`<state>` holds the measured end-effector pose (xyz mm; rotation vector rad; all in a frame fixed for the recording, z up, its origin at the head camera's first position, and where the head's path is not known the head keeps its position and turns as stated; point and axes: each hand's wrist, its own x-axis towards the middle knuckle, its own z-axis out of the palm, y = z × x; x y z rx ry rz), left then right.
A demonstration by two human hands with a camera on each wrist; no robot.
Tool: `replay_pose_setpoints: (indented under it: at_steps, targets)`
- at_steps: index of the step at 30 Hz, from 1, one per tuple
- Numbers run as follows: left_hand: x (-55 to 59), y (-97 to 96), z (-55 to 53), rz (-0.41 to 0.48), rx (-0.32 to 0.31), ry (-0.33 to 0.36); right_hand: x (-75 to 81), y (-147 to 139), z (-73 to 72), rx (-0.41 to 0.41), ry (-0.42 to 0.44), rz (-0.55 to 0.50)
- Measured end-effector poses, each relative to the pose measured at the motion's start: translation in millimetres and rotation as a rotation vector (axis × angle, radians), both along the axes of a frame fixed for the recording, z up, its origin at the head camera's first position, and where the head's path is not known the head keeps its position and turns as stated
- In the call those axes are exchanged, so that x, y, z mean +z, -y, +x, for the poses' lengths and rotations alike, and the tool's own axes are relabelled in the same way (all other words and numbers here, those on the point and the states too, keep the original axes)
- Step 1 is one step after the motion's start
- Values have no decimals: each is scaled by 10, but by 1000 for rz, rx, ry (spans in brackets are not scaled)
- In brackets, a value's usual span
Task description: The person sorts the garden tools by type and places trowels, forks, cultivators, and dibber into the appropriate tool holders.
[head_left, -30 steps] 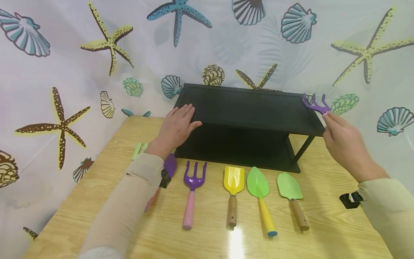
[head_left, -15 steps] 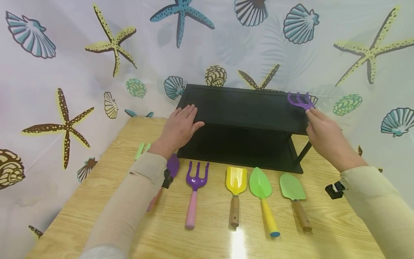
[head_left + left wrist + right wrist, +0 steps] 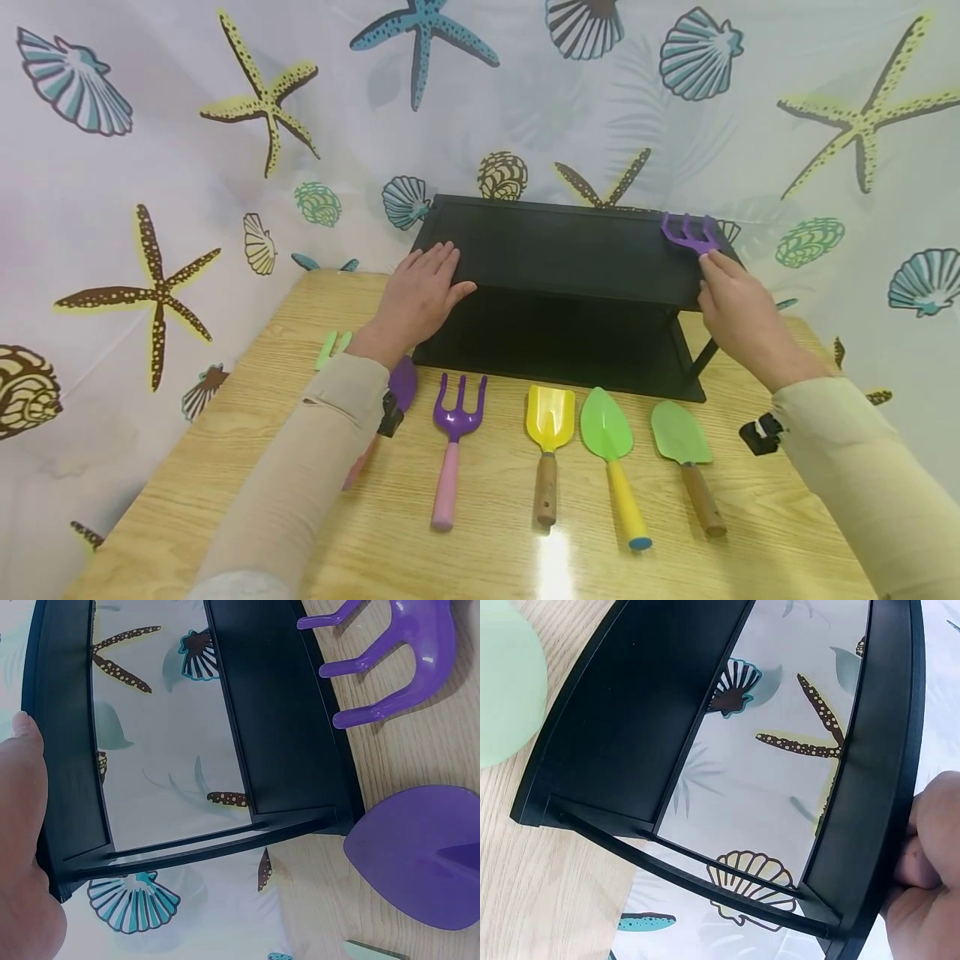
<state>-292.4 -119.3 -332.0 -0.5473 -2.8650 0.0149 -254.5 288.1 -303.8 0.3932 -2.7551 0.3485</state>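
Note:
My left hand (image 3: 415, 296) rests with straight fingers on the left end of a black two-tier shelf (image 3: 555, 250). At the shelf's right end, my right hand (image 3: 742, 312) grips a hand fork by its handle, and its three-pronged purple head (image 3: 692, 240) lies over the top board. The palm hides most of that handle. In the right wrist view the curled fingers (image 3: 930, 870) are beside the upper board, with the fork out of sight. The left wrist view shows my thumb (image 3: 26, 727) at the upper board's edge.
On the wooden table (image 3: 517, 562) before the shelf lie a purple hand fork (image 3: 455, 421), a yellow shovel (image 3: 551, 417), a green trowel (image 3: 606, 423) and a pale green trowel (image 3: 681, 432). My left arm partly covers a purple trowel (image 3: 402, 383) and a green-pronged tool (image 3: 326, 350).
My right hand has moved left with the hand fork, from beyond the shelf's right edge to over its top board. The left hand has stayed on the shelf.

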Motion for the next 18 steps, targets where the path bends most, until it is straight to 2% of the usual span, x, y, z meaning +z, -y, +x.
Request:
replay_pose_setpoints:
  at_steps: [9,18]
  targets:
    - [-8,-5,3,-1,-3,-3,7,28,-8,-50,85,-15]
    - [-7,-6,5,-7,-2,-14,16,20,9,-51,127,-44]
